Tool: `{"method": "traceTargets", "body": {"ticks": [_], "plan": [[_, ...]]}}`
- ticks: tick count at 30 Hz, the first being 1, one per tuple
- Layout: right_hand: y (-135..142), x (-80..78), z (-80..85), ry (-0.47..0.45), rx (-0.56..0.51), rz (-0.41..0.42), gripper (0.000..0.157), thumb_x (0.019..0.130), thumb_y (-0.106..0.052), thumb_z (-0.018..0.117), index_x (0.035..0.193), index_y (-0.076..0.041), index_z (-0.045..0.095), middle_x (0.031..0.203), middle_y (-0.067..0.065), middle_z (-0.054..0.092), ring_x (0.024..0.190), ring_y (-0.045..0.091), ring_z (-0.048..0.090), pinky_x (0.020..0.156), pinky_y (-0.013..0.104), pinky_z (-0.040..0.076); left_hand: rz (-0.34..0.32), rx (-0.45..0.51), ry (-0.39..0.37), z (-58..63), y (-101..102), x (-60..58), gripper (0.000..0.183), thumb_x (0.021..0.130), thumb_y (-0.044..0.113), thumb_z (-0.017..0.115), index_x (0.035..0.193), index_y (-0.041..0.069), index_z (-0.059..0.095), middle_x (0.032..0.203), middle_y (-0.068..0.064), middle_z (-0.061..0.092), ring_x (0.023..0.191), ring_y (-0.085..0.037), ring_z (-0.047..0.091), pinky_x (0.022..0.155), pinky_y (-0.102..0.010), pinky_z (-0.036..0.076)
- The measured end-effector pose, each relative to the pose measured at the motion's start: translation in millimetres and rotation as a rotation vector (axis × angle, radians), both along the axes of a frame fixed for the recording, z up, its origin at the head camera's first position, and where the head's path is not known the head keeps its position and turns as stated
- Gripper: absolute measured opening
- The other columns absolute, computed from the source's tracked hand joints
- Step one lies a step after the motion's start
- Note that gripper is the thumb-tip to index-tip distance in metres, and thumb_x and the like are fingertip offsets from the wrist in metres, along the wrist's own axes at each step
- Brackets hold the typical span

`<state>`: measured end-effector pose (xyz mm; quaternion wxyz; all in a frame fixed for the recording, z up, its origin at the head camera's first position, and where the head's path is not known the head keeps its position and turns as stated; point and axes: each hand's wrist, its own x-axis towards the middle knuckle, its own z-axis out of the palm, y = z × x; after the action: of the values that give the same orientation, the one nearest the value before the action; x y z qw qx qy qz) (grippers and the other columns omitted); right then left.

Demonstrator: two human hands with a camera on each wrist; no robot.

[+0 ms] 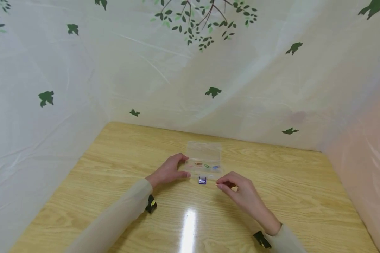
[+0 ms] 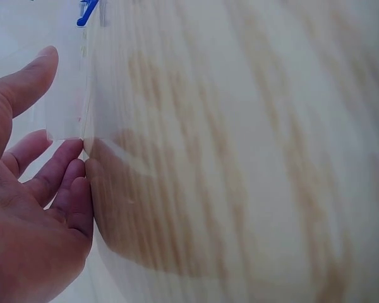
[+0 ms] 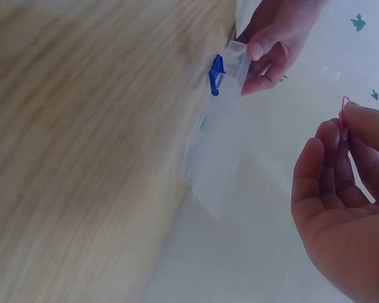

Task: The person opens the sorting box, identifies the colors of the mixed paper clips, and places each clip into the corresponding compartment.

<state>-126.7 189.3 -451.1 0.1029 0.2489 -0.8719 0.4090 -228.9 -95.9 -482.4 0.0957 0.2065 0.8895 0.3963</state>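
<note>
An oblong clear plastic box (image 1: 194,173) lies on the table with its clear lid (image 1: 204,151) tipped back. Red (image 1: 198,164), green (image 1: 207,166) and blue (image 1: 216,167) paper clips lie inside, with a pinkish one at the left. At the box's left end, my left hand (image 1: 168,171) grips it, thumb at the front corner and fingers round the back. A blue latch (image 3: 216,74) sticks out from the box's front. My right hand (image 1: 244,192), just off the front right corner, pinches a pink paper clip (image 3: 344,112) between thumb and fingertips.
The wood-grain table (image 1: 139,140) carries a bright light reflection (image 1: 188,228) near its front. Pale sheeting (image 1: 164,80) printed with green birds and leafy branches hangs behind the table and along both sides.
</note>
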Motion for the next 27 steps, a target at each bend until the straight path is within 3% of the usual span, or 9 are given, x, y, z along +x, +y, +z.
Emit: {"method": "traceTargets", "body": {"ticks": [4,11,17,27], "plan": [[-11,-6.8,1.9,-0.014,-0.005,0.013,0.005,0.096,-0.010,0.075,0.100,-0.011,0.077,0.095,0.002,0.072,0.082,0.005,0.066,0.070,0.025,0.058,-0.003,-0.006,0.006,-1.0,0,-0.7,0.062,0.089,0.022,0.084,0.140,0.002,0.056,0.138,-0.015,0.060,0.133,-0.032,0.053,0.116,-0.046,0.039],[-29,-20.2,5.5,0.003,-0.003,0.020,0.008,0.094,-0.009,0.077,0.101,-0.014,0.078,0.095,-0.011,0.069,0.082,0.004,0.065,0.070,0.026,0.058,0.000,0.002,0.011,-2.8,0,-0.7,0.061,0.089,0.023,0.085,0.139,0.002,0.057,0.138,-0.015,0.061,0.132,-0.032,0.054,0.116,-0.047,0.039],[-41,-31.4,6.3,0.033,-0.013,0.039,0.009,0.094,-0.007,0.077,0.102,-0.009,0.078,0.096,-0.006,0.070,0.082,0.007,0.066,0.071,0.025,0.058,0.004,0.000,0.027,-3.3,1,1.3,0.062,0.088,0.024,0.085,0.139,0.002,0.057,0.137,-0.015,0.061,0.131,-0.033,0.054,0.114,-0.048,0.041],[-60,-47.9,11.2,0.029,-0.015,0.017,0.007,0.096,-0.010,0.075,0.103,-0.012,0.077,0.097,-0.003,0.070,0.084,0.010,0.066,0.074,0.026,0.058,-0.002,0.010,0.045,-2.1,0,2.5,0.060,0.088,0.023,0.085,0.137,0.001,0.058,0.135,-0.017,0.062,0.131,-0.035,0.055,0.114,-0.049,0.041]]}}
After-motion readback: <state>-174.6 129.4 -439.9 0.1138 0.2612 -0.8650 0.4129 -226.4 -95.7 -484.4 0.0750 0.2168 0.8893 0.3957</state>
